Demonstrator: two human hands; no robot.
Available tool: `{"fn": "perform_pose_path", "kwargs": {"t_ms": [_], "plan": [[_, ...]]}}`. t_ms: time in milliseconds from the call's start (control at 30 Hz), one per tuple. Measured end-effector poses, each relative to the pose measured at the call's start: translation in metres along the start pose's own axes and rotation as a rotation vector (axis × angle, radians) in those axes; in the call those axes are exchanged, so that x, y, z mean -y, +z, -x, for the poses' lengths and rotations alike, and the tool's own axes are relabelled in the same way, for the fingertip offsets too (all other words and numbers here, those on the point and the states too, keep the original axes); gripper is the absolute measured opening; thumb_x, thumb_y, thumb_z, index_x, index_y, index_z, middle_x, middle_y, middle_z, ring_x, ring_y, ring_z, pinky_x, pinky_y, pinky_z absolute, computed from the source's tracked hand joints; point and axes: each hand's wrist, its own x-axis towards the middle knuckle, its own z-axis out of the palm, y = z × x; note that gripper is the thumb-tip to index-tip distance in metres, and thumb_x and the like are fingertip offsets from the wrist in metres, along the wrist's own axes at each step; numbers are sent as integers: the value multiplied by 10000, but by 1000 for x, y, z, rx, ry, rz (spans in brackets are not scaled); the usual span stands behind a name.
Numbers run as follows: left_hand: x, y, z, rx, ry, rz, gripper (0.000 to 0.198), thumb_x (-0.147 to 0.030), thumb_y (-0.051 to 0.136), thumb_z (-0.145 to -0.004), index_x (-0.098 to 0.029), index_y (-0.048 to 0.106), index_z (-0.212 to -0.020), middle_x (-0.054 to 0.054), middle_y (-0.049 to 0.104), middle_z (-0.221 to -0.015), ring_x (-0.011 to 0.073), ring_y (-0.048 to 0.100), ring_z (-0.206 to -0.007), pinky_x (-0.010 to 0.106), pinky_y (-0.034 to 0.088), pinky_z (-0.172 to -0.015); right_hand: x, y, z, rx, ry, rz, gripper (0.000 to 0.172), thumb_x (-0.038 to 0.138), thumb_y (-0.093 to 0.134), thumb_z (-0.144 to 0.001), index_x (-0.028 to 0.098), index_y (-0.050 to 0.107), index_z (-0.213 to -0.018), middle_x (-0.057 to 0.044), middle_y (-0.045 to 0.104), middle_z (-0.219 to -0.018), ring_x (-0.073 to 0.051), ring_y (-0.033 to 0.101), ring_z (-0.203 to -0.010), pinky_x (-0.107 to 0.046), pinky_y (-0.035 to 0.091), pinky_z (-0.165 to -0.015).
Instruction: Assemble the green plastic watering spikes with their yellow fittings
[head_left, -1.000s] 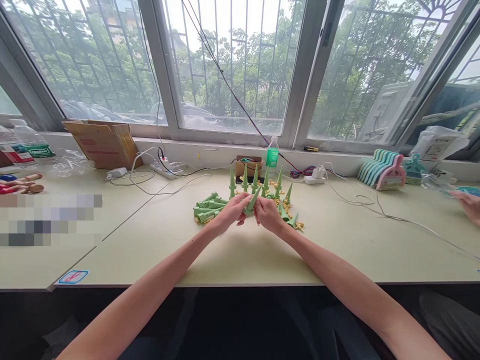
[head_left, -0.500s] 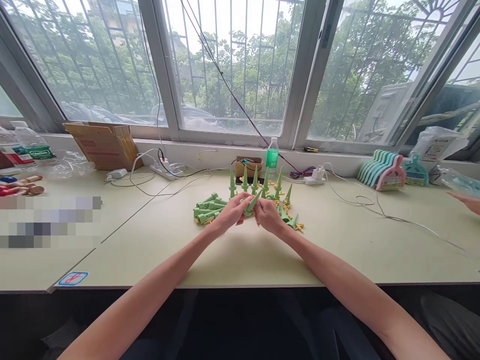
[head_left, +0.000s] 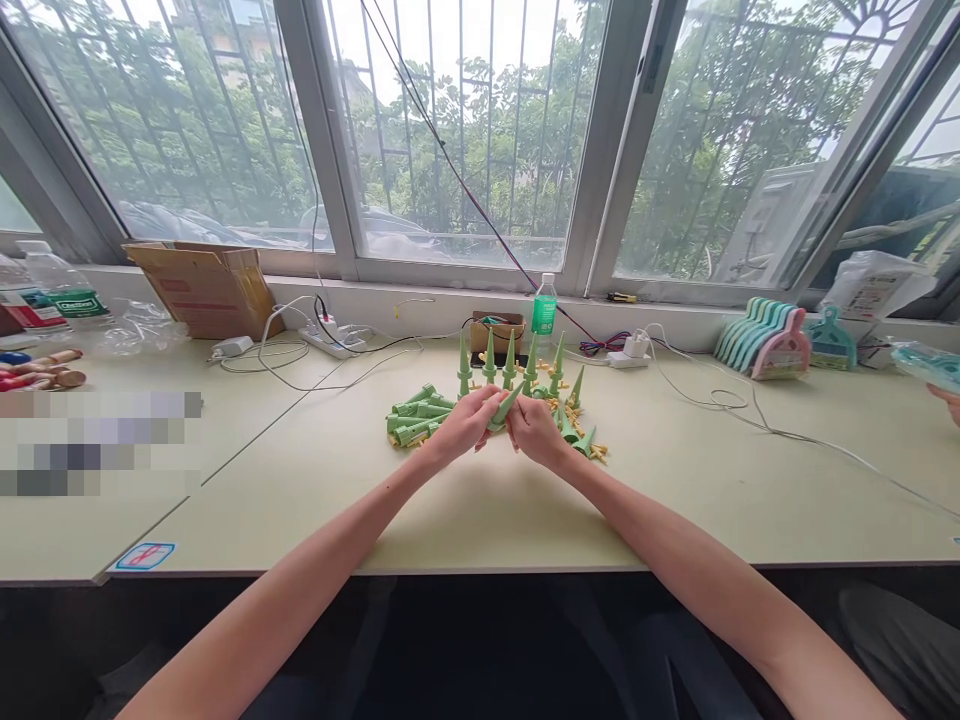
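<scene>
A pale green, cone-shaped watering spike (head_left: 505, 408) is held between my two hands, its point tilted up and to the right. My left hand (head_left: 466, 424) is closed around its wide end. Against it from the other side presses my right hand (head_left: 535, 428), fingers curled in; its fingertips are partly hidden. Just beyond my hands several green spikes (head_left: 511, 360) stand upright in a row. Green tubes (head_left: 418, 413) with yellow ends lie piled left of my left hand. Right of my right hand lie more loose cones (head_left: 586, 441) and small yellow valve pieces (head_left: 599, 453).
Behind the spikes stand a small cardboard box (head_left: 496, 331) and a green-labelled bottle (head_left: 544, 305). White cables (head_left: 731, 400) and power strips run along the back. Dustpan-like sets (head_left: 765, 340) stand back right. Another person's hand (head_left: 949, 402) holds a plastic-wrapped pack (head_left: 926, 362) at the right edge.
My hands stay almost in place around the spike, with only a slight shift of the fingers. At the far right, the other person's hand and wrapped pack have shifted a little.
</scene>
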Motion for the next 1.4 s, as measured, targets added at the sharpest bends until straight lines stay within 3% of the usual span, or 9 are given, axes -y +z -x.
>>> {"fn": "perform_pose_path", "kwargs": {"t_ms": [367,800,1000,1167,1400], "plan": [[-1,-2,0,27,66,-95,334,-461,385,-931,-186,458,-756,-29,468,-571,84,451,-432,209,373,-404,5,-3,3,12,-1,33,432,377,346,-974,197,415,-588,22,494,-470,-103,472,-442,-230,393,-498],[-1,2,0,-8,67,1,374,-528,420,-913,-180,548,-957,-48,422,-570,75,393,-402,208,341,-382,3,-6,-1,-32,-18,13,410,394,357,-955,200,419,-599,24,469,-469,-100,444,-429,-225,358,-445],[4,0,-1,-34,140,-65,314,-468,424,-928,-192,524,-1041,-47,440,-627,55,346,-443,177,301,-413,5,-5,-1,-20,-21,-14,411,409,371,-952,189,478,-622,30,464,-450,-98,450,-415,-220,377,-431],[5,-1,0,-83,224,-155,250,-404,438,-931,-200,509,-1057,-35,455,-711,58,391,-517,176,354,-479,5,-5,1,13,1,-132,514,565,349,-951,188,476,-626,34,464,-422,-95,443,-343,-222,356,-375],[6,-1,2,-173,363,-368,192,-320,432,-932,-202,519,-1056,-9,504,-766,90,487,-637,202,435,-577,8,-6,0,30,17,-108,571,601,338,-941,193,443,-556,26,443,-392,-96,433,-340,-230,322,-396]]}}
